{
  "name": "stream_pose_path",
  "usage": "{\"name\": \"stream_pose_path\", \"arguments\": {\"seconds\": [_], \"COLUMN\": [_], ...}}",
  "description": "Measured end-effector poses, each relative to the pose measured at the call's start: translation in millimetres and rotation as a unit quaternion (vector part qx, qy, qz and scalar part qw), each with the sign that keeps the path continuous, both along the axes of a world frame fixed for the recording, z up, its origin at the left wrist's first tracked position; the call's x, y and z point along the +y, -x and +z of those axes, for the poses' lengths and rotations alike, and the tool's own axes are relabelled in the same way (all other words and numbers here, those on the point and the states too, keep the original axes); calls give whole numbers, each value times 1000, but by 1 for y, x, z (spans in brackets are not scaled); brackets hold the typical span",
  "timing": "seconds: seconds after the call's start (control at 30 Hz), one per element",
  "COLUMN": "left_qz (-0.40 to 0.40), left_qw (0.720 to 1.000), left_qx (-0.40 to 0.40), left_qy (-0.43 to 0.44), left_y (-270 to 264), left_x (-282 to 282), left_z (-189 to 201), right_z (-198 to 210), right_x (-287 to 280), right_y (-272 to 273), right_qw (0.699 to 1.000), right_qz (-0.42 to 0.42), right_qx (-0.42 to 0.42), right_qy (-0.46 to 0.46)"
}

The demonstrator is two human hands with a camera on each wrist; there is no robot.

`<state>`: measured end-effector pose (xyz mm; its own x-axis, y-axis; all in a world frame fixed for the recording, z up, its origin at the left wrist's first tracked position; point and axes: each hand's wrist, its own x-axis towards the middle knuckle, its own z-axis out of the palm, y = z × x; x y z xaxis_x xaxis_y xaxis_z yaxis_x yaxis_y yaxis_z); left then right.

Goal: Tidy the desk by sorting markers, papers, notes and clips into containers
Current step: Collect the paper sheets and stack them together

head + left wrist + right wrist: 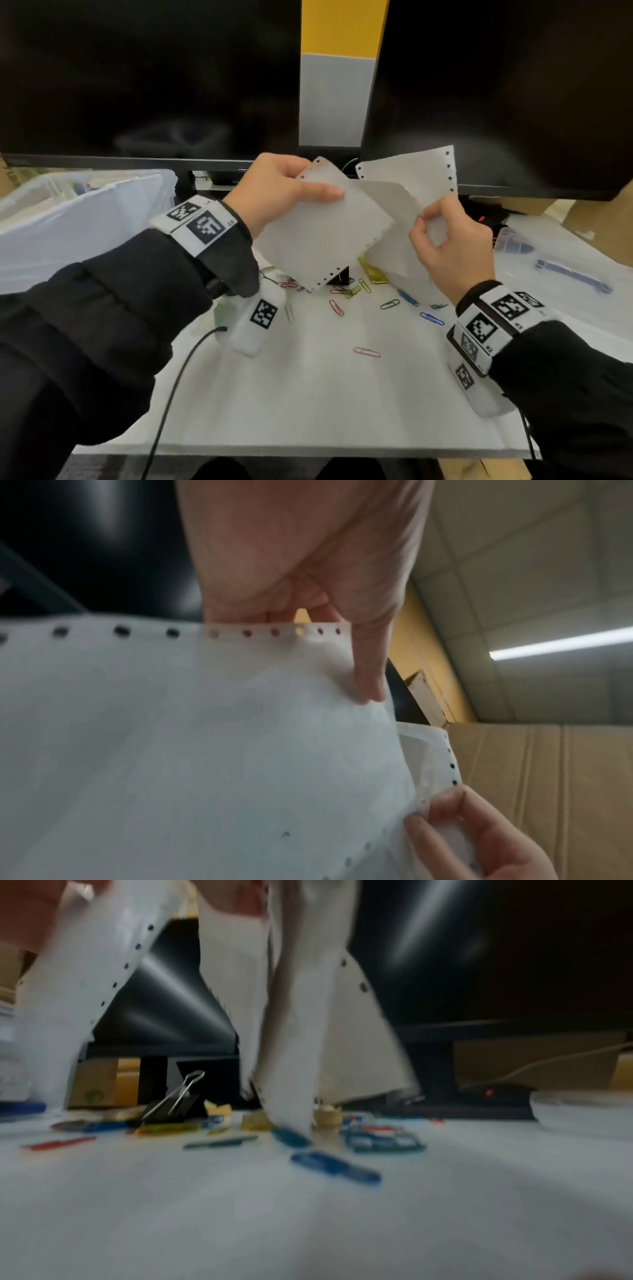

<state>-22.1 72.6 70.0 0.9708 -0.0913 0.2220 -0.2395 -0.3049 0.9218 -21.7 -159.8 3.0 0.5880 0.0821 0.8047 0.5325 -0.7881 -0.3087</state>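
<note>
My left hand (pixel 291 195) pinches a white sheet (pixel 325 233) with punched holes along its edges, thumb on top, held above the desk. In the left wrist view the thumb (pixel 369 674) presses that sheet (pixel 205 750). My right hand (pixel 445 236) pinches a second, folded perforated sheet (pixel 404 178) just to the right; the two sheets overlap in the middle. Below them several coloured paper clips (pixel 366 352) lie scattered on the white desk mat (pixel 308 404). A black binder clip (pixel 171 1099) stands behind them, with yellow notes (pixel 371 272) beside it.
A clear plastic bin (pixel 78 219) holding papers sits at the left. A blue marker (pixel 572 275) and a clear small container (pixel 513 240) lie at the right. Two dark monitors (pixel 147 78) stand close behind. A black cable (pixel 178 387) crosses the mat's front left.
</note>
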Motion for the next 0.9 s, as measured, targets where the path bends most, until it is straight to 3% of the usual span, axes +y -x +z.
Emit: {"name": "stream_pose_path", "arguments": {"seconds": [0.13, 0.27, 0.37, 0.57, 0.7, 0.83, 0.9], "left_qz": [-7, -35, -45, -24, 12, 41, 97], "left_qw": [988, 948, 931, 937, 944, 989, 994], "left_qx": [69, 109, 115, 75, 49, 17, 18], "left_qy": [138, 297, 345, 342, 325, 143, 43], "left_y": [-11, -15, -18, -22, -26, -39, -48], "left_x": [-12, -33, -48, -60, -57, -47, -32], "left_z": [-20, -37, -44, -37, -31, -24, -15], "right_z": [-2, -1, -4, -1, -4, -9, -12], "right_x": [4, 10, 14, 13, 18, 26, 27], "right_y": [1, 5, 5, 8, 4, -5, -7], "right_qw": [998, 993, 990, 980, 987, 993, 994], "right_qz": [59, 104, 119, 188, 150, 108, 93], "right_qx": [-13, -47, -54, -44, -49, -46, -38], "right_qy": [-34, -31, -57, -56, -26, 24, 31]}}
